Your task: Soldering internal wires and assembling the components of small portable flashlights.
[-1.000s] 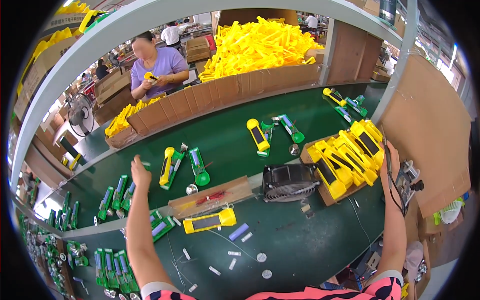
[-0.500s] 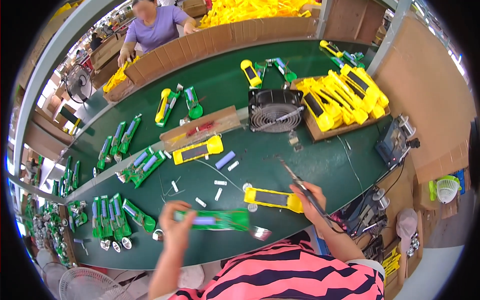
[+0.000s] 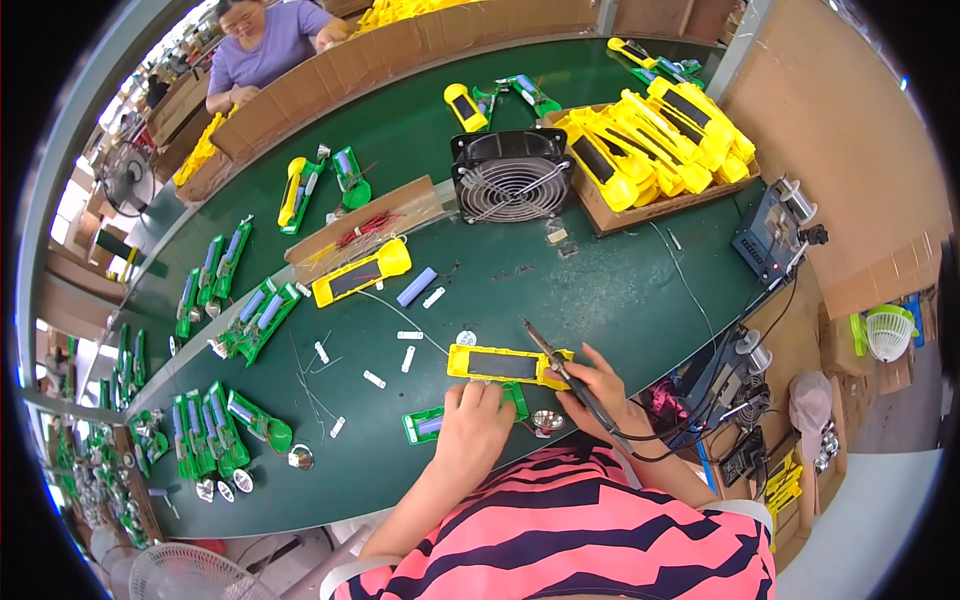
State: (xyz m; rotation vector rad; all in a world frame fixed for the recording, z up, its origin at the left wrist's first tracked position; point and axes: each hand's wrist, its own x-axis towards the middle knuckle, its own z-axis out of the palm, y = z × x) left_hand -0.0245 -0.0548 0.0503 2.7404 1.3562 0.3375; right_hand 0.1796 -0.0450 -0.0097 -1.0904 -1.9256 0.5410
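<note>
Before me stands a wide workbench with a dark green top. A long, low brown cardboard barrier runs behind it. At the right, a tall brown cardboard sheet stands near a grey metal post. Bright white light shows at far left.

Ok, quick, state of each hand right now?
Left hand: fingers curled over the green case; whether it's gripping can't be told.
Right hand: closed, holding the soldering iron.
</note>
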